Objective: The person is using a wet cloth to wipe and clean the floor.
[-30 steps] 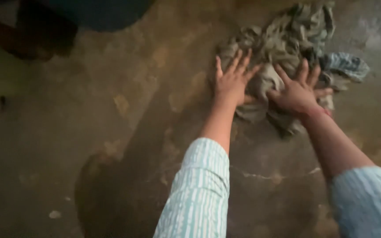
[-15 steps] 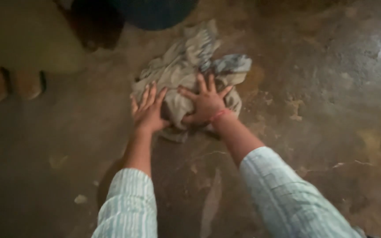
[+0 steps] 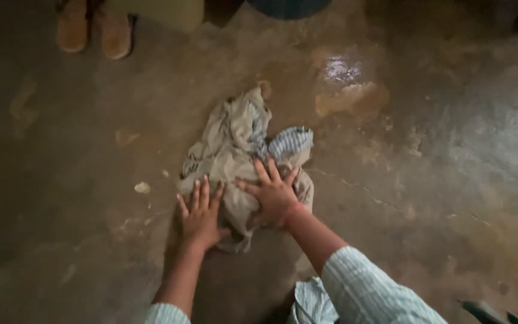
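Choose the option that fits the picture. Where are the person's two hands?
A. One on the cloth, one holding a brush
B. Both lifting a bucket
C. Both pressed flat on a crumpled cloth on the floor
C: the left hand and right hand lie spread on the crumpled cloth on the wet floor.

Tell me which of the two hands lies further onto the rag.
The right hand: it presses flat on the middle of the crumpled grey rag, below its blue striped patch. The left hand sits at the rag's near left edge, partly on the wet floor.
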